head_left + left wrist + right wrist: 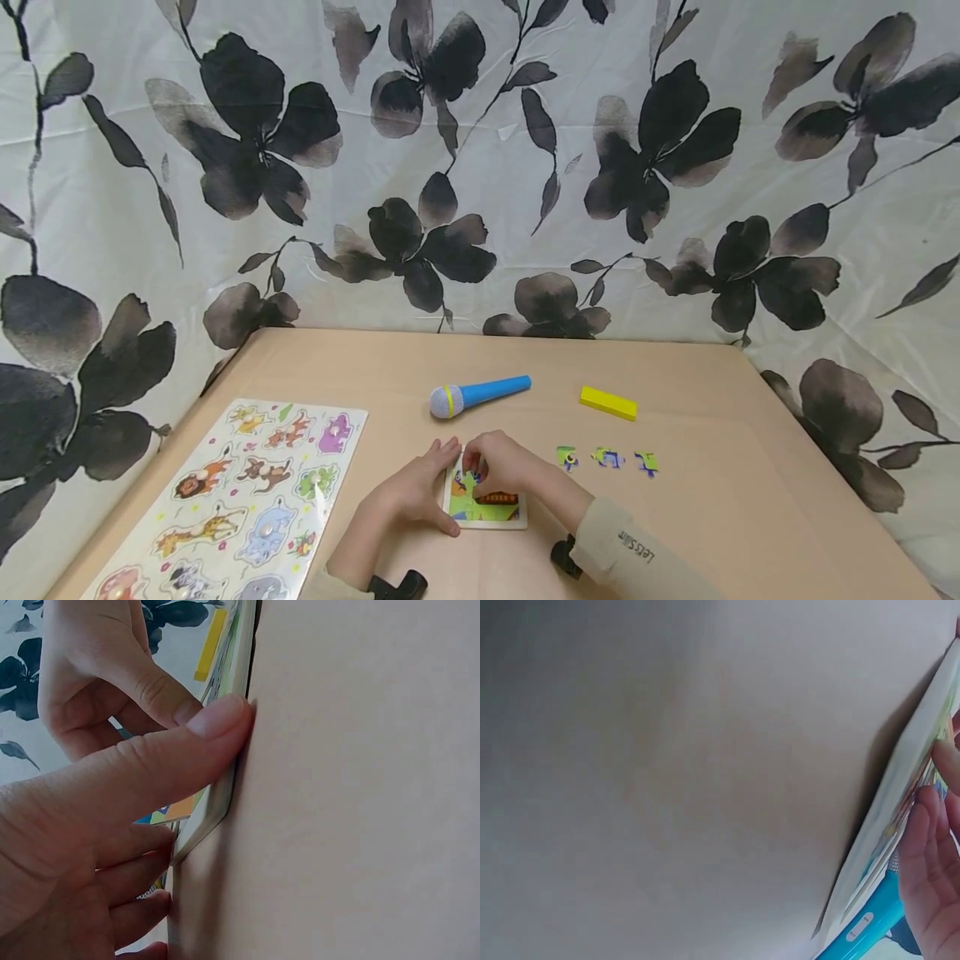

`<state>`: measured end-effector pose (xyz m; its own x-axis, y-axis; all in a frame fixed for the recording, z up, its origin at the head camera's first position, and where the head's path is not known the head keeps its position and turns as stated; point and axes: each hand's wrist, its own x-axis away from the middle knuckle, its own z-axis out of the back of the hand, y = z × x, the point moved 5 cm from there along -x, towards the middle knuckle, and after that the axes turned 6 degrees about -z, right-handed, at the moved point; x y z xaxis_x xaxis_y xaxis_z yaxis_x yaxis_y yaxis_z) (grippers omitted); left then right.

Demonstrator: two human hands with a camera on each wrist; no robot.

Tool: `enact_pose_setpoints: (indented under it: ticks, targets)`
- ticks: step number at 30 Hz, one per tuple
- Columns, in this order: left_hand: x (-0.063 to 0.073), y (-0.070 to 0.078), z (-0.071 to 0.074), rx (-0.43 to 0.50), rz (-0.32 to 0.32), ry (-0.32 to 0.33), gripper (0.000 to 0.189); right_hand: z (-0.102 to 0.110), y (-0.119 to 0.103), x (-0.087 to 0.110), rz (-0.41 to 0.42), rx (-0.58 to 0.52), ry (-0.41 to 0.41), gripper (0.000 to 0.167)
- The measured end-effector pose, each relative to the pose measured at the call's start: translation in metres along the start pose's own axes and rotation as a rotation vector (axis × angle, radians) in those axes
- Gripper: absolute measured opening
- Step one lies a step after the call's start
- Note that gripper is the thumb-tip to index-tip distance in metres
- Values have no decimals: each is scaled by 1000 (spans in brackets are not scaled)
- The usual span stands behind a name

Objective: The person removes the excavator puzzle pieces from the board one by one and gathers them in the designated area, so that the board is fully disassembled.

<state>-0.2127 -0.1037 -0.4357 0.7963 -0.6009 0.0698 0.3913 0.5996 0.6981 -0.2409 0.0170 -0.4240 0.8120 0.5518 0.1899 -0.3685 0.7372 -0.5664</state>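
A small jigsaw puzzle board [487, 516] with a pale frame lies on the table, its picture green with a brown object. My left hand [414, 492] holds the board at its left side, thumb at the near edge and fingers towards the far left corner. In the left wrist view that thumb [217, 720] lies against the board's edge. Above the picture my right hand [501, 463] has bent fingers and pinches a puzzle piece, mostly hidden by the fingers. The right wrist view shows fingertips [916, 817] down at the board's surface.
Loose puzzle pieces [607, 457] lie in a row to the right. Beyond the board are a blue toy microphone [491, 392] and a yellow block [608, 403]. A large animal sticker sheet [247, 500] covers the left. Flowered cloth [525, 250] hangs behind the table [720, 500].
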Motion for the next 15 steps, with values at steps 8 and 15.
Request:
enact_pose_setpoints:
  ticks: [8, 15]
  targets:
    - [0, -3, -1, 1, -13, 6, 103, -1, 2, -2, 18, -13, 12, 20]
    - [0, -2, -1, -7, -38, 9, 103, 2, 1, 0, 29, -43, 26, 18]
